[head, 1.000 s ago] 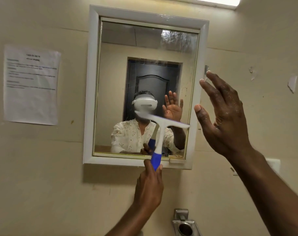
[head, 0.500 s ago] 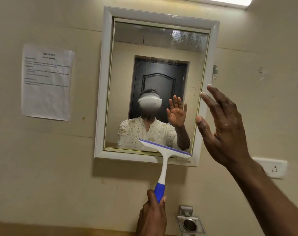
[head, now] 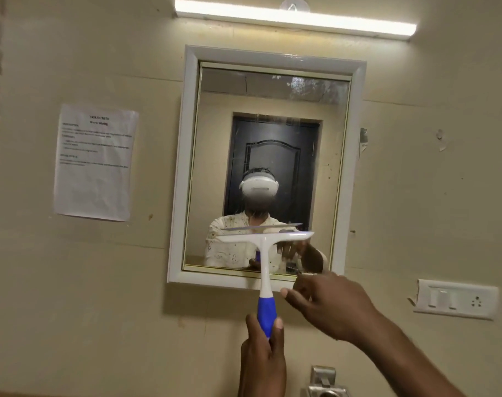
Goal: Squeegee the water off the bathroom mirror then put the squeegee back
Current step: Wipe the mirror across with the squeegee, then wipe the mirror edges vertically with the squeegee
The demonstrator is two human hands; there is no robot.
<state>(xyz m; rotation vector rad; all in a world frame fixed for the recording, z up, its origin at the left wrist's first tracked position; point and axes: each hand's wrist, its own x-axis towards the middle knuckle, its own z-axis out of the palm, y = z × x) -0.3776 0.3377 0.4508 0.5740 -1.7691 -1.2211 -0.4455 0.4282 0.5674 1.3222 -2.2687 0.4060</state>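
Paper notice taped to the beige wall at far left, text too small to read. Right of it, the mirror in a white frame, hung on the wall under a lit tube light. Water streaks and a wet smear sit in the glass's upper right corner; a few specks down the right side. The glass reflects a person in a light patterned shirt wearing a white headset, with a dark door behind.

Squeegee is upright in front of the lower part of the mirror: white blade head level across the lower glass, its reflection just above it, white neck crossing the bottom frame, blue grip below the frame. Cannot tell whether the blade touches the glass.

Left hand at bottom centre is wrapped round the blue grip, thumb up along its right side.

Right hand is just right of the handle, at the frame's lower right corner, fingers loosely bent and blurred, holding nothing; thumb points toward the handle without touching it. Forearm runs off to the lower right.

Metal wall fitting at the bottom edge, below the right hand. White switch and socket plate on the wall at far right. Scraps of torn tape or paper stuck higher up on the right wall.
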